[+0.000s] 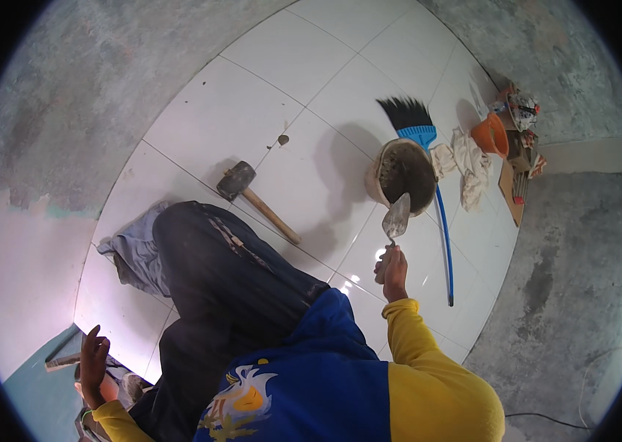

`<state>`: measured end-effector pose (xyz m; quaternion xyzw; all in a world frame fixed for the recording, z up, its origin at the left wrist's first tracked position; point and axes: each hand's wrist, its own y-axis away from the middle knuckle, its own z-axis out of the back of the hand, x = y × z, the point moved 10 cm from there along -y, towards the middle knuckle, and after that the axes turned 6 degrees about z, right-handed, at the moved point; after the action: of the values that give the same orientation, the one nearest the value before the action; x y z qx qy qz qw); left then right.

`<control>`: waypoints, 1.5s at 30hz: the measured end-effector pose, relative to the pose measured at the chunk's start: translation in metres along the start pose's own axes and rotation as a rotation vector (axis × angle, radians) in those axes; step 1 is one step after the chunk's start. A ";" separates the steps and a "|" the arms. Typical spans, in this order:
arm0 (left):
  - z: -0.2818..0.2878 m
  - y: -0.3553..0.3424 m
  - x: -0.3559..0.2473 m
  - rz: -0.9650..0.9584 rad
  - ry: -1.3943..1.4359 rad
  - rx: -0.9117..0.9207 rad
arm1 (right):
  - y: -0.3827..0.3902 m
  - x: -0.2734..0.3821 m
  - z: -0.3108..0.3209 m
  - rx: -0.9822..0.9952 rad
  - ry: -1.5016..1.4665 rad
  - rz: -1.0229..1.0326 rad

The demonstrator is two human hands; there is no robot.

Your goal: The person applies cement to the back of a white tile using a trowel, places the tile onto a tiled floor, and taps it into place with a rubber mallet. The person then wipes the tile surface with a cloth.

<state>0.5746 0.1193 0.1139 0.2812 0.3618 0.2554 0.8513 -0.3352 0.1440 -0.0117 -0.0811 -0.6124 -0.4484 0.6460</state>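
Note:
My right hand (395,274) is closed round the handle of a pointed trowel (397,218). The trowel's grey, smeared blade points away from me and overlaps the near rim of a bucket (382,177), which has dark, wet-looking stuff inside. Off to the left, my left hand (93,366) is raised with its fingers apart and nothing in it. Below and beside that hand are some items (131,387) partly hidden by my arm and leg. A mallet (237,181) with a black head and wooden handle lies on the tiles beyond my knee.
A broom (417,135) with a blue handle lies behind and beside the bucket. Right of it are a crumpled pale cloth (471,166), an orange bucket (490,135) and cardboard (511,193). Grey-blue cloth (138,250) lies by my knee. Crumbs dot the white tiles (252,96); grey walls (105,96) enclose them.

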 end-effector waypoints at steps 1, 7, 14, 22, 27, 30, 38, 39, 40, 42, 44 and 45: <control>0.000 0.000 0.001 0.010 -0.014 -0.006 | 0.008 -0.005 0.003 0.003 0.028 -0.003; 0.002 0.001 -0.012 0.008 -0.033 -0.023 | 0.043 -0.024 0.009 0.016 0.017 -0.015; 0.002 0.023 -0.023 0.063 0.025 -0.027 | 0.067 -0.048 -0.015 0.061 0.223 -0.038; -0.010 0.041 -0.016 0.044 -0.018 -0.019 | -0.090 0.040 -0.206 0.377 0.874 0.667; -0.016 0.068 -0.015 0.115 0.051 -0.066 | -0.180 0.088 -0.290 0.437 1.088 0.694; -0.020 0.088 -0.015 0.177 0.021 -0.083 | -0.195 0.119 -0.304 0.438 1.144 0.770; -0.035 0.113 -0.017 0.236 -0.030 -0.132 | -0.153 0.115 -0.319 0.738 1.229 0.870; -0.035 0.114 -0.020 0.223 -0.044 -0.144 | -0.137 0.104 -0.321 0.800 1.215 0.905; -0.035 0.113 -0.023 0.195 0.003 -0.138 | -0.126 0.089 -0.321 0.802 1.183 0.871; -0.033 0.115 -0.024 0.206 0.044 -0.137 | -0.108 0.061 -0.317 0.801 1.075 0.763; -0.030 0.115 -0.023 0.216 0.038 -0.144 | -0.099 0.036 -0.310 0.814 0.895 0.542; -0.028 0.113 -0.026 0.166 0.043 -0.143 | -0.092 0.033 -0.305 0.821 0.739 0.481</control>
<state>0.5109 0.1916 0.1848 0.2434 0.3362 0.3563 0.8371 -0.1835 -0.1252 -0.0965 0.1997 -0.4349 -0.0150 0.8779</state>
